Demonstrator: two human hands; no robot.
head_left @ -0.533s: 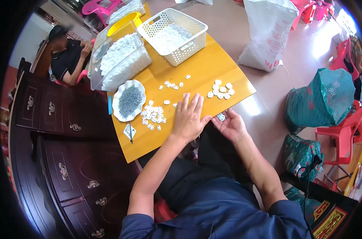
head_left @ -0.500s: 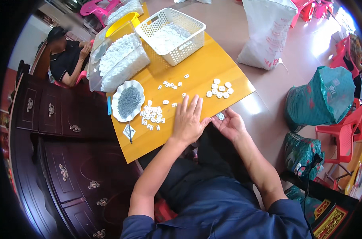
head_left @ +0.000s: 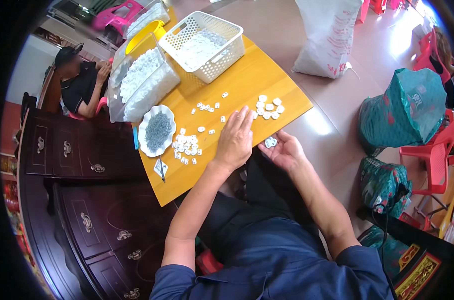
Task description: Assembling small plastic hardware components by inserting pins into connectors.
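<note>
My left hand (head_left: 235,142) lies flat on the yellow wooden table (head_left: 207,172), fingers stretched out and close together. Its fingertips reach the near-left side of a cluster of round white plastic pieces (head_left: 266,115). Just past the table's right edge, my right hand (head_left: 288,152) is turned palm up and cupped, with a few small white plastic pieces (head_left: 270,142) resting in its fingers. Smaller two-holed white pieces (head_left: 211,132) are scattered left of my left hand, and a denser pile (head_left: 187,144) lies beside the scalloped white dish (head_left: 171,135) of grey bits.
A perforated white basket (head_left: 222,67) and a clear bin (head_left: 157,90) of white pieces stand at the table's far side, near a yellow basin (head_left: 148,36). A person (head_left: 79,82) sits far left. A white sack (head_left: 324,42) and green bags (head_left: 402,112) occupy the floor.
My left hand has slid forward so its fingertips come up to the round pieces, and its thumb is drawn in. My right hand stays at the table edge, its pieces showing more.
</note>
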